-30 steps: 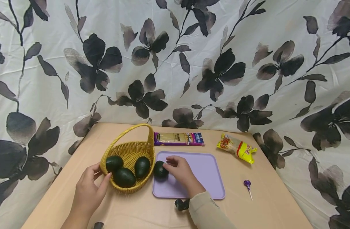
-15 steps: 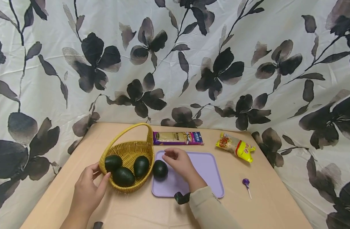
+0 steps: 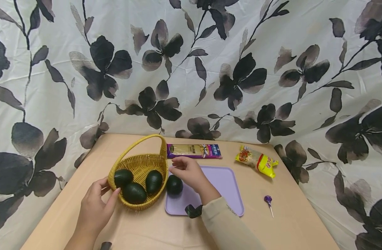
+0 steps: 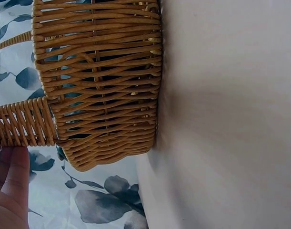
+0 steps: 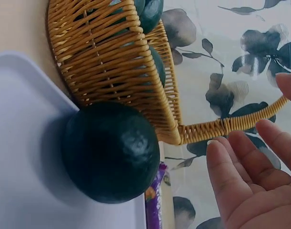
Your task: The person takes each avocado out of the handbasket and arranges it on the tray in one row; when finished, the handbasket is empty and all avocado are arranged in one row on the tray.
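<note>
A yellow wicker basket [image 3: 141, 166] with an arched handle stands at the table's left, holding three dark green avocados [image 3: 134, 193]. My left hand [image 3: 95, 208] pinches the handle's near left base, thumb in front and fingers behind; its fingertips [image 4: 16, 167] show against the woven handle in the left wrist view. Another avocado [image 3: 174, 185] lies on the left edge of a lilac tray [image 3: 223, 189], right beside the basket wall. Over the tray, just beyond this avocado, my right hand [image 3: 191, 175] holds nothing, its fingers loosely bent and pointing toward the basket's right handle base.
Behind the tray lies a purple packet of noodles [image 3: 193, 151]. A yellow and clear food bag [image 3: 256, 161] is at the back right, with a purple-wrapped lollipop [image 3: 268, 200] nearer on the right. A floral curtain [image 3: 191, 69] hangs behind the table.
My right hand has let go of the avocado on the tray and moved up and left toward the basket's handle. My left hand and the basket keep their place.
</note>
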Tool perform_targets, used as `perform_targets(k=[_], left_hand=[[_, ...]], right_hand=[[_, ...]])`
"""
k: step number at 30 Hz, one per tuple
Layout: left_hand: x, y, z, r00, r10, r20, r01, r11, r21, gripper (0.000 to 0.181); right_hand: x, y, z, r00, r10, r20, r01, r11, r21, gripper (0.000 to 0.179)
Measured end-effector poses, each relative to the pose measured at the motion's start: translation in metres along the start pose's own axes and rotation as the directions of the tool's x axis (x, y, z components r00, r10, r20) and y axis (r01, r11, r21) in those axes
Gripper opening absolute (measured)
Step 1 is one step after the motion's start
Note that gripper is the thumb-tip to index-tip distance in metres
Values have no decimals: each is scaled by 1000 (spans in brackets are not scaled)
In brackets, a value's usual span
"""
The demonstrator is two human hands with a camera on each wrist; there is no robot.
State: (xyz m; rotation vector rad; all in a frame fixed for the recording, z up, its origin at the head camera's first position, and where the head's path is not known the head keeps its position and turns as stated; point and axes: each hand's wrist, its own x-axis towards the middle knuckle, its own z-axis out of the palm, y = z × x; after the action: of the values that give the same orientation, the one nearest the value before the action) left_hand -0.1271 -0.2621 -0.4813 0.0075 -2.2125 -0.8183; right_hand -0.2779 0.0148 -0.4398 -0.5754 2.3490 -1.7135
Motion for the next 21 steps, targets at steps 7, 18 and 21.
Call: perform_targets(k=[7, 18, 21], left_hand=[[0, -1, 1, 1000, 1, -1, -1, 1000, -4, 56], [0, 2, 0, 1000, -11, 1, 11, 1000, -13, 57], [-1, 3, -1, 1000, -14, -1, 14, 1000, -15, 58]], right_hand=[[10, -8, 10, 997, 33, 68, -28, 997, -71, 39], [25, -19, 26, 980, 60, 190, -23, 981, -192, 52], [28, -23, 30, 973, 71, 221, -23, 976, -215, 55]])
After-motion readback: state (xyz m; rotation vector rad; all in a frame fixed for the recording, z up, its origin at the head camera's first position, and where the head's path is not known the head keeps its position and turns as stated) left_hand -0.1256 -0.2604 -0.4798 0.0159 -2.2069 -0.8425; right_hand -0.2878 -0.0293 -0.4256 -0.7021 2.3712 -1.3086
